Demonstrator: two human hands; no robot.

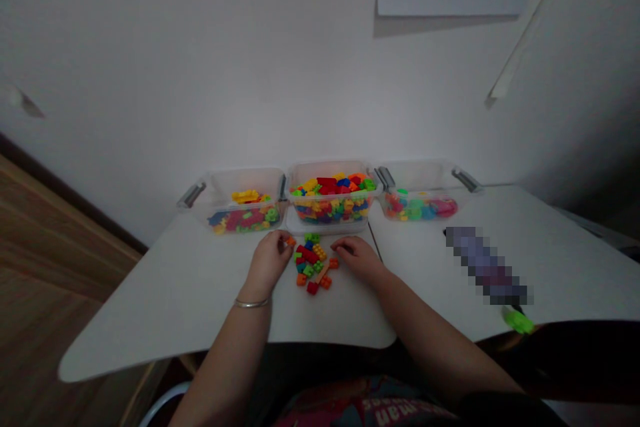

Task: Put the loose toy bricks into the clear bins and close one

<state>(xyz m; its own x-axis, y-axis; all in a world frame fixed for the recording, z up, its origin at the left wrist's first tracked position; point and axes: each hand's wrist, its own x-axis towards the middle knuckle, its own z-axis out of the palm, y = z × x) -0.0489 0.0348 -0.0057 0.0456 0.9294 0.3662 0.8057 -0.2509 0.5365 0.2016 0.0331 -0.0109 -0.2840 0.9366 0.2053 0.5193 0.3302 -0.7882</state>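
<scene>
A small pile of toy building bricks (307,255) in red, orange, green, yellow and blue lies on the white table between my hands. My left hand (273,253), with a silver bangle at the wrist, pinches an orange toy brick (291,241) at the pile's left edge. On the opposite side, my right hand (356,255) has its fingers drawn together just above an orange brick (334,263). Whatever those right fingers hold, if anything, is too small and dark to make out.
Behind the pile stands a clear bin (330,208) full of bricks. Clear bins with toy pieces flank it at left (245,219) and right (420,207). A blurred-out object (483,263) lies on the right, with a bright green item (519,321) near the front edge.
</scene>
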